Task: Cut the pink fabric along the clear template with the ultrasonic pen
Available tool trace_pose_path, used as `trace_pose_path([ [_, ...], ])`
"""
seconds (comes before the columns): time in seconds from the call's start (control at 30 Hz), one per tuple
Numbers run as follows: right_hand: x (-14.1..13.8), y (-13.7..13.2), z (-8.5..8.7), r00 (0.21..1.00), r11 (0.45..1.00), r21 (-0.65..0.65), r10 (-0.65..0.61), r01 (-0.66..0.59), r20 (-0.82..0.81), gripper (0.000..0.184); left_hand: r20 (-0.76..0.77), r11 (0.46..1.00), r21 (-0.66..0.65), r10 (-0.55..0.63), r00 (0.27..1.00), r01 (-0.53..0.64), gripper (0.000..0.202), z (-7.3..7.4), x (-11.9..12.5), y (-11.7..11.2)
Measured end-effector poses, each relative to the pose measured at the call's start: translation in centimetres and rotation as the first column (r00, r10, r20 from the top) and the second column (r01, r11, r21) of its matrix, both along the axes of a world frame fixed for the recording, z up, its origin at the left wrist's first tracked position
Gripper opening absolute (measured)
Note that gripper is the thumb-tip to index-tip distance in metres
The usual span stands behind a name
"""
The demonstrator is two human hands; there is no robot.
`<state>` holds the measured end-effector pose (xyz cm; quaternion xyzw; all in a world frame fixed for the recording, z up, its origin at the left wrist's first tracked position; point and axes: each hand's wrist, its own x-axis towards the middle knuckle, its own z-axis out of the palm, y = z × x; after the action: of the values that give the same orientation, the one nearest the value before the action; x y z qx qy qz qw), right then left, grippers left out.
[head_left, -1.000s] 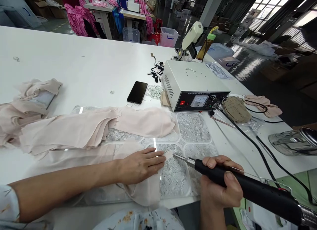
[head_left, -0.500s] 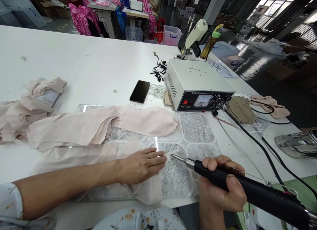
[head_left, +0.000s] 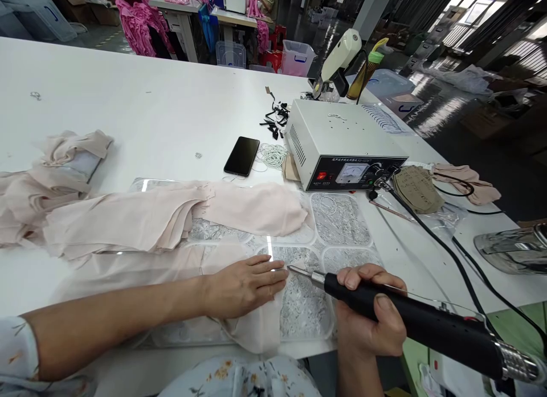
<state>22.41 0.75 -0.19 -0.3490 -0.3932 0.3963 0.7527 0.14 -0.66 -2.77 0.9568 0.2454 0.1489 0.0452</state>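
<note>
My left hand (head_left: pixel 245 284) lies flat, fingers stretched out, pressing a pale pink fabric piece (head_left: pixel 252 328) onto a patterned glass plate (head_left: pixel 342 223). My right hand (head_left: pixel 368 317) is wrapped round a black handheld cutter tool (head_left: pixel 410 320). Its metal tip (head_left: pixel 294 269) touches the fabric edge just right of my left fingertips. A black cable (head_left: pixel 431 237) runs from the tool to a white control box (head_left: pixel 342 146) with a dial and a red switch.
More pink fabric pieces (head_left: pixel 128 217) lie across the plate, with a pile (head_left: pixel 47 175) at the far left. A black phone (head_left: pixel 241 156), coiled white cord (head_left: pixel 272 155) and black scraps (head_left: pixel 274 117) lie near the box. A metal iron (head_left: pixel 510 243) rests at right. People sit at sewing tables behind.
The tool tip has slid left toward my left fingertips, and my right hand followed. My left hand stays pressed on the fabric.
</note>
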Motion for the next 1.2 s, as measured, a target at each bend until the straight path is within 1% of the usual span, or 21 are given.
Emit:
trace_pose_path([
  [0.2, 0.0, 0.1, 0.1, 1.000, 1.000, -0.003, 0.001, -0.001, -0.004, 0.009, 0.022, 1.000, 0.008, 0.001, 1.000, -0.001, 0.033, -0.1, 0.0, 0.0],
  [0.33, 0.4, -0.4, 0.3, 1.000, 1.000, -0.006, 0.018, -0.019, -0.025, 0.010, 0.025, 1.000, -0.009, 0.016, 1.000, -0.015, 0.032, 0.0, 0.0, -0.1],
  [0.53, 1.1, -1.1, 0.4, 0.999, 0.999, 0.003, 0.032, -0.032, -0.008, 0.010, 0.053, 1.000, -0.020, 0.018, 0.998, -0.017, 0.032, 0.0, 0.0, -0.1],
  [0.7, 1.2, -1.1, 0.2, 0.999, 0.999, -0.007, 0.037, -0.037, 0.000, 0.011, 0.043, 0.999, -0.033, 0.019, 0.999, -0.018, 0.032, 0.0, 0.1, -0.1],
  [0.93, 1.5, -1.0, 0.1, 0.998, 0.998, 0.011, 0.064, -0.064, 0.023, 0.008, 0.042, 0.999, -0.047, 0.023, 0.999, -0.021, 0.032, -0.1, 0.1, -0.1],
  [1.07, 1.8, -0.9, 0.1, 1.000, 1.000, 0.003, 0.022, -0.022, -0.005, 0.010, 0.049, 0.999, -0.042, 0.014, 0.999, -0.011, 0.032, 0.0, 0.0, 0.0],
  [1.2, 1.7, -0.4, 0.1, 0.999, 0.999, 0.015, -0.050, 0.050, -0.011, 0.011, 0.100, 0.999, -0.034, 0.036, 0.994, -0.033, 0.032, 1.1, -0.2, 0.1],
])
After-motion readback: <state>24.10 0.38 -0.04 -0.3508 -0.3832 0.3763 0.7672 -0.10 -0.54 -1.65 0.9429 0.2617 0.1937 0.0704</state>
